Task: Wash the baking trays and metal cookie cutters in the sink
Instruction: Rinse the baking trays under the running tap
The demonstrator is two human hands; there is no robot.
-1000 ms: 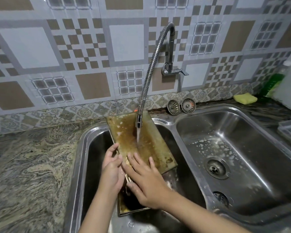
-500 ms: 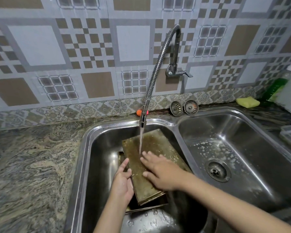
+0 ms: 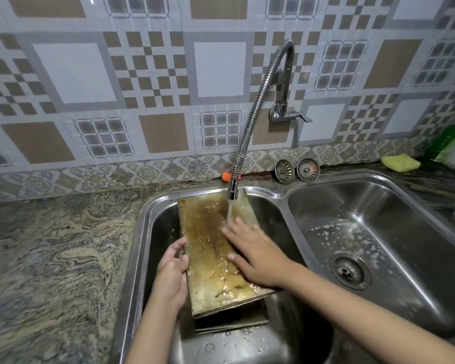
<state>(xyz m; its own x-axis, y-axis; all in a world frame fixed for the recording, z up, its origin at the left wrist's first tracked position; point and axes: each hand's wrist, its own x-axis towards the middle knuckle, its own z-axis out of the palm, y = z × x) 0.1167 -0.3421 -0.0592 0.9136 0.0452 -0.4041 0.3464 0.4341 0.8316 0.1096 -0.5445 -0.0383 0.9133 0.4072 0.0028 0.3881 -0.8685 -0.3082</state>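
Note:
A stained, brownish baking tray (image 3: 210,248) leans tilted in the left sink basin (image 3: 153,232), its far end up near the back rim. Water runs from the flexible tap (image 3: 233,191) onto its upper right part. My left hand (image 3: 171,274) grips the tray's left edge, fingers curled round it. My right hand (image 3: 252,253) lies flat on the tray's wet surface with fingers spread, just below the stream. A second tray (image 3: 229,320) lies underneath, mostly hidden. No cookie cutters are visible.
The right basin (image 3: 405,232) holds soap suds and a drain (image 3: 348,270). Two metal strainers (image 3: 297,170) lean against the wall behind the sink. A yellow sponge (image 3: 399,162) and a green bottle (image 3: 449,143) sit at the far right. Granite counter (image 3: 50,258) spreads left.
The tray's far end has come up toward the tap again after dipping lower. My right hand has slid up the tray toward the stream; my left hand still holds the left edge.

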